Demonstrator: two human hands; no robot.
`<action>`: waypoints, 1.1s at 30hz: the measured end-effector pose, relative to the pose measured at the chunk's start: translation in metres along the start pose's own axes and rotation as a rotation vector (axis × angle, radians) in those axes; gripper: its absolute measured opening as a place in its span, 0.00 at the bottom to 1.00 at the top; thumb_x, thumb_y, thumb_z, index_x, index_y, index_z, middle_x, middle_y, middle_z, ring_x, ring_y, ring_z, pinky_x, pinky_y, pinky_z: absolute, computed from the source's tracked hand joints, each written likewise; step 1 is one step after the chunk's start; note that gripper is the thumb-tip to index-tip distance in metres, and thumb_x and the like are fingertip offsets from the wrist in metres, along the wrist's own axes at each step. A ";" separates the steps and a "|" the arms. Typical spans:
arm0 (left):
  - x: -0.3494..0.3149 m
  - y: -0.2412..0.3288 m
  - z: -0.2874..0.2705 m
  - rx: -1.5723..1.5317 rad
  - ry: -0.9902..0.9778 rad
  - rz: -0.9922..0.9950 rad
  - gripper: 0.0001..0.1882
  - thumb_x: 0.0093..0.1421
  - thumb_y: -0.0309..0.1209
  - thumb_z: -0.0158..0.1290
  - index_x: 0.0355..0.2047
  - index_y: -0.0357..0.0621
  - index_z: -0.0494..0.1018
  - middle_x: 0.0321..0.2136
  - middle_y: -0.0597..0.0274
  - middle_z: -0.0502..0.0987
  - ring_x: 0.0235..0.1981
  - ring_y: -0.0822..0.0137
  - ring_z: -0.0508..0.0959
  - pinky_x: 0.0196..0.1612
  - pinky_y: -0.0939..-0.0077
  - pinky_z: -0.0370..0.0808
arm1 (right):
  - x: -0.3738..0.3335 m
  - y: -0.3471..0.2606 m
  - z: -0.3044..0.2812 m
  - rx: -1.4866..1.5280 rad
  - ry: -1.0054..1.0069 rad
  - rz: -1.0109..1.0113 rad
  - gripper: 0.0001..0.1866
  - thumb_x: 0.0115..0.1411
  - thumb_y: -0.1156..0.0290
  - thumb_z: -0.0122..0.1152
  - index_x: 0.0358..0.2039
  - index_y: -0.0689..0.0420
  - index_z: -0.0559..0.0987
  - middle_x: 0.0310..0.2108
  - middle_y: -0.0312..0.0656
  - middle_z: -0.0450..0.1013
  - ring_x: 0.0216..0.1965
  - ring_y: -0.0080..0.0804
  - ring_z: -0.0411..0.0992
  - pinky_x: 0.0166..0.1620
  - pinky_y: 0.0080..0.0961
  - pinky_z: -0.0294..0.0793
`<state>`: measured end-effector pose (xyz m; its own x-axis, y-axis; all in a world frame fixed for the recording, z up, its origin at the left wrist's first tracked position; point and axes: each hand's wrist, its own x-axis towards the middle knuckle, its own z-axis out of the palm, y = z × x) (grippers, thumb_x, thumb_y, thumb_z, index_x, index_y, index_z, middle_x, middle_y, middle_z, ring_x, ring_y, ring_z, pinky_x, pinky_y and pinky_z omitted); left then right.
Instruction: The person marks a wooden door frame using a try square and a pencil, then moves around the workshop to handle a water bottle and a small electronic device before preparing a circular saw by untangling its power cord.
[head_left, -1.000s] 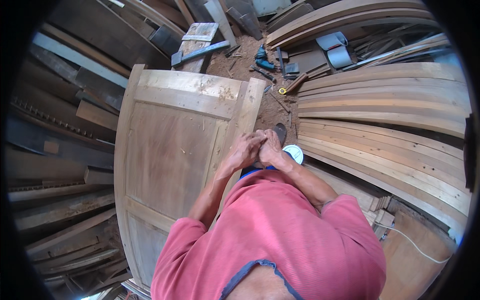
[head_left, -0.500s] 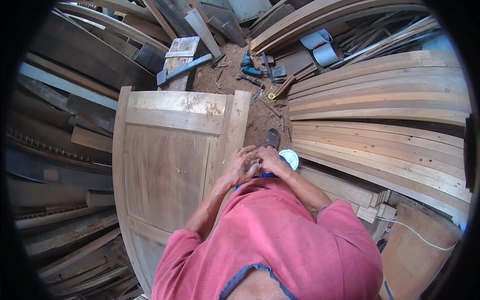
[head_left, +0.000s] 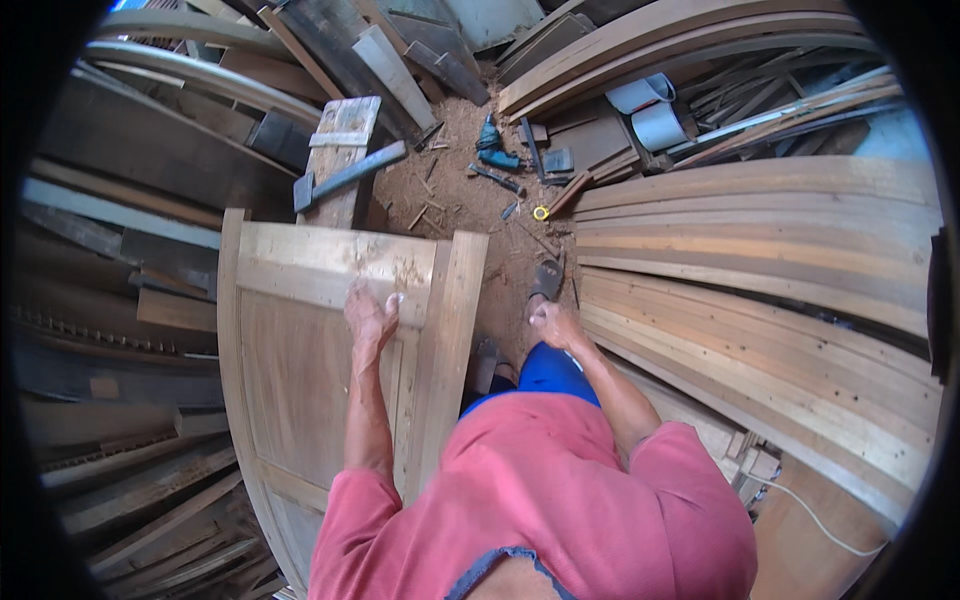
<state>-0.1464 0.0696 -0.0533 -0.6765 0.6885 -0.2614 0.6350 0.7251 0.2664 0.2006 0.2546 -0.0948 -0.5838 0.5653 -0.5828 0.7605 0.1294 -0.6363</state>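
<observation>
Now left hand (head_left: 372, 315) flat, released on wooden door (head_left: 300, 380), right hand (head_left: 552, 325) loosely clenched, empty

I am in a wood workshop. Long planks (head_left: 760, 250) lie all around me, and sawdust (head_left: 450, 180) covers the floor. A blue power tool (head_left: 492, 145) sits there, by a wooden door (head_left: 300, 340).

Head-worn fisheye, steeply downward

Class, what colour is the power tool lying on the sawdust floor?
Teal blue power tool, clearest in the head view.
</observation>
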 end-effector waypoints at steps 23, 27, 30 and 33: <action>0.068 0.020 0.080 0.204 0.204 -0.346 0.37 0.69 0.44 0.34 0.68 0.30 0.41 0.68 0.35 0.44 0.69 0.42 0.46 0.70 0.52 0.43 | 0.226 0.363 0.086 -0.315 -0.535 0.641 0.27 0.61 0.58 0.53 0.61 0.50 0.70 0.62 0.57 0.61 0.63 0.62 0.59 0.63 0.52 0.61; 0.068 0.019 0.082 -0.043 0.166 -0.437 0.40 0.68 0.51 0.30 0.69 0.31 0.40 0.68 0.37 0.42 0.70 0.45 0.44 0.70 0.51 0.42 | 0.246 0.469 0.128 -0.531 -0.597 0.545 0.28 0.62 0.58 0.49 0.63 0.51 0.67 0.64 0.58 0.58 0.66 0.57 0.55 0.65 0.51 0.58; 0.069 0.017 0.081 -0.086 0.224 -0.383 0.36 0.70 0.51 0.30 0.69 0.37 0.45 0.66 0.46 0.50 0.68 0.53 0.50 0.69 0.58 0.47 | 0.285 0.484 0.155 -0.521 -0.556 0.594 0.30 0.61 0.59 0.48 0.65 0.49 0.64 0.66 0.56 0.55 0.67 0.56 0.53 0.66 0.49 0.56; 0.048 0.001 0.069 0.020 0.266 -0.440 0.46 0.65 0.64 0.28 0.69 0.38 0.45 0.68 0.43 0.46 0.69 0.48 0.49 0.68 0.48 0.46 | 0.309 0.482 0.164 -0.429 -0.445 0.687 0.32 0.60 0.60 0.47 0.66 0.53 0.63 0.67 0.53 0.56 0.69 0.55 0.49 0.68 0.48 0.52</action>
<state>-0.1521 0.1044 -0.1298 -0.9512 0.2925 -0.0986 0.2741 0.9473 0.1659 0.3399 0.3584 -0.6643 0.0467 0.2763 -0.9599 0.9685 0.2227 0.1112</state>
